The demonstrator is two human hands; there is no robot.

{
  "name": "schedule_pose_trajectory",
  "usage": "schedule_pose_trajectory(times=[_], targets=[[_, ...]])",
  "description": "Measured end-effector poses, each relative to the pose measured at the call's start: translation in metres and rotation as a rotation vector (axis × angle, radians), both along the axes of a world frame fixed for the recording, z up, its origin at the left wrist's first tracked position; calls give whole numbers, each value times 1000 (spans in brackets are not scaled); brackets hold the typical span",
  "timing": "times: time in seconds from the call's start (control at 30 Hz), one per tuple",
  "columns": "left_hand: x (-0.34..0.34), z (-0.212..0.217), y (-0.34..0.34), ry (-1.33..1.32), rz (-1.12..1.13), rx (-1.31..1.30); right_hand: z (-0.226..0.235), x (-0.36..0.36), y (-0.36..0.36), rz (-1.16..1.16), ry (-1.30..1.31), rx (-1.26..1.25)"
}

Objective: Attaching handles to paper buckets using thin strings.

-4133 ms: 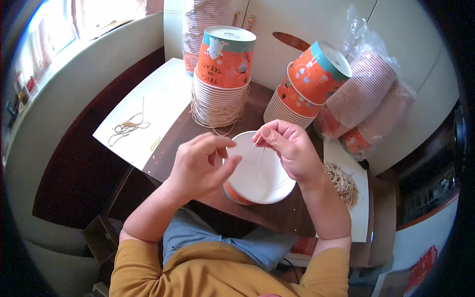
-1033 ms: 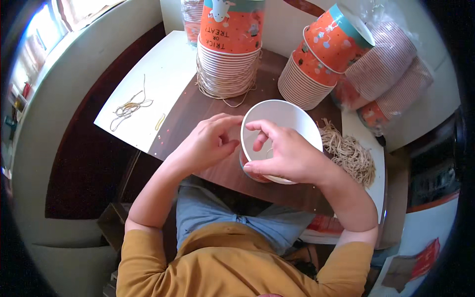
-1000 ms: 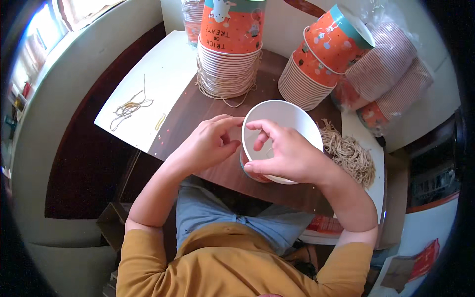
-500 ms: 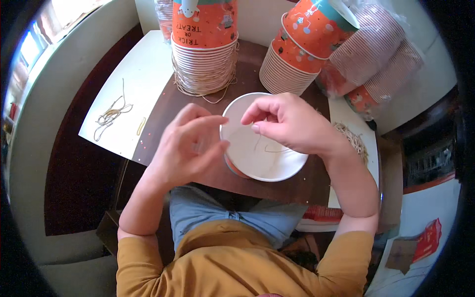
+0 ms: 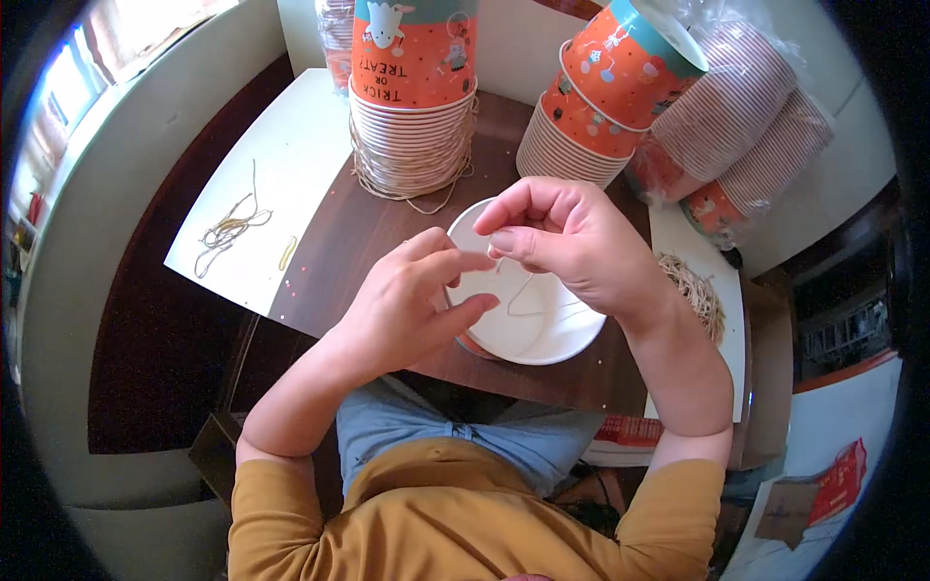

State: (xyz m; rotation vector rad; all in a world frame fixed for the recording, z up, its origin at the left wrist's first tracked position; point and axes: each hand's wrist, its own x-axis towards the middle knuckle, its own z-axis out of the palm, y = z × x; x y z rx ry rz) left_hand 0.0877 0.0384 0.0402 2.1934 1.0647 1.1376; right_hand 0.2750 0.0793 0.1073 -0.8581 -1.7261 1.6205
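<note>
A white-lined paper bucket (image 5: 562, 339) stands mouth up on the table in front of me. Over its opening, my right hand (image 5: 593, 247) pinches a thin pale string (image 5: 511, 302), and part of that string dangles in a loop above the bucket's inside. My left hand (image 5: 402, 302) is beside it at the bucket's left rim, thumb and forefinger spread apart close to the right fingertips. Nothing shows between those left fingers.
A tall stack of orange buckets (image 5: 415, 145) wound with string stands behind. Right of it is another stack (image 5: 591, 116), then bagged buckets (image 5: 722, 121). A string bundle (image 5: 696, 290) lies at right; tangled cord (image 5: 228, 232) and a yellow loop (image 5: 289, 254) lie at left.
My left hand has moved right, toward the right fingertips. The right hand stays pinched on the string, whose hanging loop has changed shape. The whole view has shifted slightly.
</note>
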Motion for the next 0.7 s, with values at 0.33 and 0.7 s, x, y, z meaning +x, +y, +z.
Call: schedule_pose_trajectory(times=[0.33, 0.7], targets=[[-1, -2, 1, -41, 7, 15, -1, 2, -2, -11, 3, -35], [-15, 21, -5, -102, 11, -244, -24, 9, -10, 60, -338, 626]])
